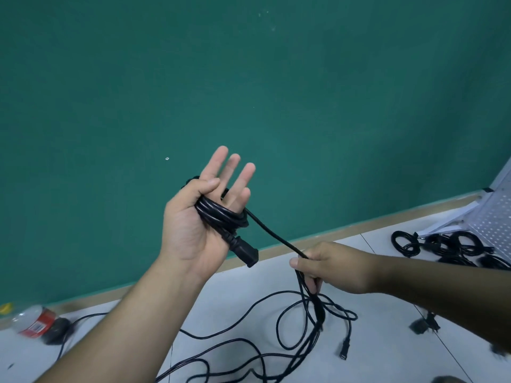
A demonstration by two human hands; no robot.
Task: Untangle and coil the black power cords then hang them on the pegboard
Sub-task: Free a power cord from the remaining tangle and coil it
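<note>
My left hand (pixel 188 230) is raised palm-up with straight fingers. Several turns of a black power cord (pixel 221 217) are wrapped round it, and the thumb pins them down. The cord's connector (pixel 246 251) hangs below the palm. A taut stretch of cord (pixel 276 236) runs down-right to my right hand (pixel 334 266), which grips it together with other strands. Below, loose tangled cords (pixel 249 322) sprawl over the floor, one ending in a plug (pixel 344 351). The white pegboard (pixel 492 217) leans at the far right.
A pile of coiled black cords (pixel 442 244) lies at the pegboard's foot. A plastic bottle with a red label (pixel 33 322) lies at the left by the green wall (pixel 249 78). Another plug (pixel 423 324) sits on the pale tiled floor under my right forearm.
</note>
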